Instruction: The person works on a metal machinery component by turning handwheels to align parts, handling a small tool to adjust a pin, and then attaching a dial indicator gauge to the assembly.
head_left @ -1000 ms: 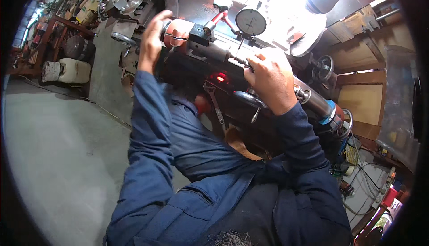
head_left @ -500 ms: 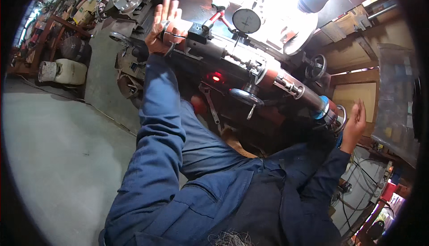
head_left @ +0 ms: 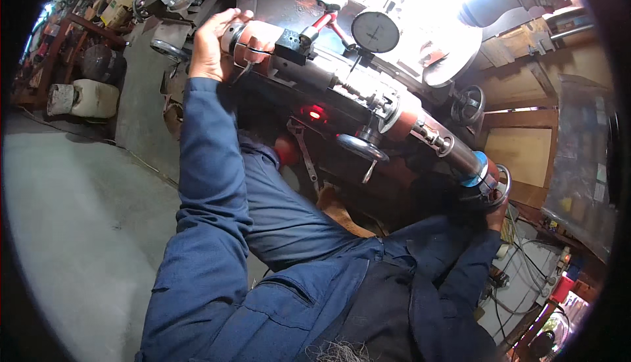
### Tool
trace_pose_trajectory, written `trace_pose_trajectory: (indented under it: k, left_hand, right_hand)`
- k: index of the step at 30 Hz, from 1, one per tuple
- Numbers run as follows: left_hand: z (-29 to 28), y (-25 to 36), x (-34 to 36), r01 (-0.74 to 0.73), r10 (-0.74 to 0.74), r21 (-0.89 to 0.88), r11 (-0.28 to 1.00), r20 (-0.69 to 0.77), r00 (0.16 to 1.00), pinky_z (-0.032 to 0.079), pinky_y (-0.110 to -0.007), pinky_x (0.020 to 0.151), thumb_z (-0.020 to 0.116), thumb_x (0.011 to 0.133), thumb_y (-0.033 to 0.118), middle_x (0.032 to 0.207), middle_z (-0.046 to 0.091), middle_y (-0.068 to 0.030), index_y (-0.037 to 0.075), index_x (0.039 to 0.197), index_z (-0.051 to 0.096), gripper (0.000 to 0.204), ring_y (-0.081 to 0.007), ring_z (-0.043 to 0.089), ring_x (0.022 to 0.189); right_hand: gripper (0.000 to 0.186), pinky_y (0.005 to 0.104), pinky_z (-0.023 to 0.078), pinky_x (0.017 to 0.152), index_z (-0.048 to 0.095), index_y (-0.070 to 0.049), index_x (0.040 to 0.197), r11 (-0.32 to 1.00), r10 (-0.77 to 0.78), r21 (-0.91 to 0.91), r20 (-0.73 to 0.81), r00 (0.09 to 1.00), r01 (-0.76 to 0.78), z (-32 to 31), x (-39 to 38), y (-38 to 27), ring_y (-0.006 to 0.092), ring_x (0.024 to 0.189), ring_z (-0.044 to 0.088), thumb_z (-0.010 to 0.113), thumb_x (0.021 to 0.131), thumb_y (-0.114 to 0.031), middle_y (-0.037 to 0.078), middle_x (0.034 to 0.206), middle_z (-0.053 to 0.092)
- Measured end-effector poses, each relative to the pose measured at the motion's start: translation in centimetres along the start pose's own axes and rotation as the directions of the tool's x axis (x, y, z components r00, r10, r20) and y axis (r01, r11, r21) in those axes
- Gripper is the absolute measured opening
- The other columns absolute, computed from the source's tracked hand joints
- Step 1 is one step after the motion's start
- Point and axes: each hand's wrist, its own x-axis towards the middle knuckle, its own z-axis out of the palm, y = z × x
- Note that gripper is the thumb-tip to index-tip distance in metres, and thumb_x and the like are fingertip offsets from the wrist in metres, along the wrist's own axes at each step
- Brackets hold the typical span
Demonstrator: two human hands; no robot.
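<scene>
A long bench machine like a small lathe lies across my front, sloping down to the right. My left hand (head_left: 211, 46) wraps round the metal collar (head_left: 230, 37) at its left end, beside the reddish headstock (head_left: 257, 41). My right hand (head_left: 497, 217) is closed at the rim of the handwheel (head_left: 505, 183) at the right end, its fingers largely hidden. A dial gauge (head_left: 375, 31) on a red jointed arm (head_left: 321, 25) stands over a thin shaft (head_left: 351, 86) held along the machine. Below the middle hangs another handwheel (head_left: 362, 148) with a crank handle.
A bright lamp (head_left: 506, 0) shines from the upper right. Under the machine are a red light (head_left: 315, 115) and a wrench (head_left: 305, 153). A plastic sheet (head_left: 578, 165) hangs at right, above cables (head_left: 526, 257). A white jug (head_left: 95, 99) and cluttered shelves stand at left.
My left hand, spread with fingers raised before, has closed round the collar. My right hand has moved from beside the end handwheel down to its rim. The view has shifted slightly.
</scene>
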Motion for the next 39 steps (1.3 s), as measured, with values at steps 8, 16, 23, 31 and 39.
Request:
trace_pose_trajectory:
  k: [8,16,23,31,39]
  left_hand:
    - [-2.2,0.3,1.6,-0.106,0.120,0.063,0.992,-0.310,0.943,0.052,-0.036,0.081,0.060,0.088,0.023,0.114,0.066,-0.0139,0.002,0.113,0.054,0.034,-0.0231,0.064,0.093]
    - [-2.9,-0.2,1.5,-0.046,0.064,0.077,0.996,-0.249,0.966,0.053,-0.036,0.076,0.059,0.090,0.025,0.111,0.066,-0.0121,0.003,0.110,0.055,0.030,-0.0220,0.065,0.089]
    - [-0.2,0.9,0.1,0.116,-0.097,0.237,0.964,-0.089,0.991,0.052,-0.031,0.071,0.045,0.094,0.060,0.087,0.070,-0.0102,0.003,0.096,0.064,0.060,-0.0200,0.067,0.077]
    - [0.1,2.5,1.4,0.187,-0.171,0.401,0.897,-0.076,0.982,0.052,-0.029,0.061,0.035,0.090,0.075,0.076,0.069,-0.0102,0.000,0.088,0.066,0.081,-0.0173,0.064,0.062]
    - [1.0,1.7,2.0,0.250,-0.271,0.603,0.757,-0.058,0.961,0.054,-0.027,0.048,0.025,0.088,0.081,0.074,0.068,-0.0136,-0.004,0.112,0.064,0.096,-0.0140,0.063,0.053]
  right_hand:
    - [0.023,0.0305,0.047,0.077,0.065,0.003,0.103,0.953,0.042,-0.303,0.147,0.988,0.005,-4.2,-2.9,-3.2,0.0145,0.086,0.060,0.061,0.095,-0.019,0.005,0.096,0.068]
    - [0.020,0.0268,0.047,0.075,0.063,0.001,0.103,0.962,0.167,0.239,-0.127,0.978,-0.133,-2.9,2.0,-4.6,0.0110,0.084,0.058,0.054,0.099,-0.016,0.003,0.095,0.065]
    - [0.022,0.0292,0.048,0.079,0.063,0.002,0.109,0.923,0.080,0.367,0.119,0.990,-0.118,-1.1,3.0,-0.8,0.0134,0.089,0.061,0.059,0.090,-0.008,0.003,0.097,0.066]
    - [0.023,0.0278,0.047,0.077,0.064,0.001,0.107,0.975,0.130,-0.208,0.284,0.950,-0.071,-4.9,-1.5,-4.0,0.0126,0.085,0.060,0.060,0.095,-0.019,0.002,0.096,0.066]
    - [0.024,0.0248,0.046,0.070,0.064,-0.003,0.102,0.920,0.206,0.334,0.031,0.978,-0.204,-3.9,2.3,-4.8,0.0069,0.077,0.055,0.051,0.103,-0.023,-0.002,0.088,0.063]
